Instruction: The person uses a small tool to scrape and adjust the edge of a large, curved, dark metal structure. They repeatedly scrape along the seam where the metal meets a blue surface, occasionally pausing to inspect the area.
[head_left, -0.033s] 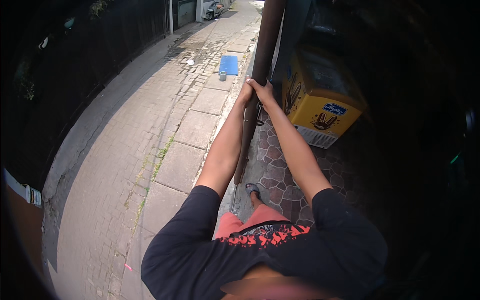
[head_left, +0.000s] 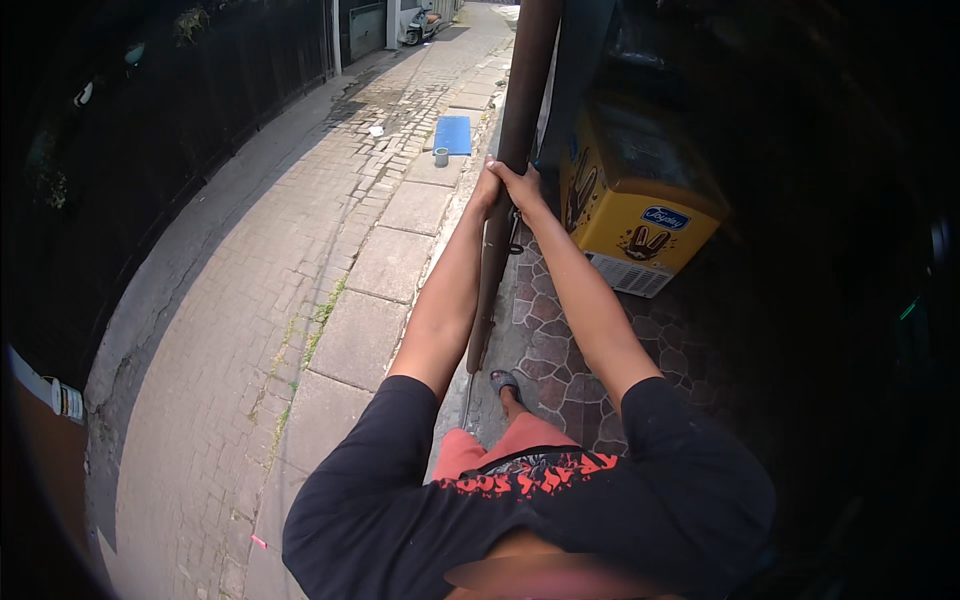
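A tall dark brown metal post (head_left: 527, 90) runs from the top of the view down to the ground by my foot, leaning slightly. My left hand (head_left: 487, 184) is closed round its left side at arm's length. Level with it, my right hand (head_left: 519, 184) grips the right side, its thumb reaching across toward the left hand. Most fingers of both hands are hidden behind the post. A dark metal ring (head_left: 516, 250) sticks out from the post just below my right hand.
To the right stands a yellow ice cream freezer (head_left: 640, 225) on stone-patterned tiles (head_left: 548, 345). Left of the post, concrete slabs (head_left: 385, 250) border a paved lane. A blue board (head_left: 452, 135) and a grey can (head_left: 441, 157) lie ahead; a scooter (head_left: 422, 25) is parked farther off.
The surroundings have shifted slightly in view, with the post and both hands a little farther left. My grip stays the same.
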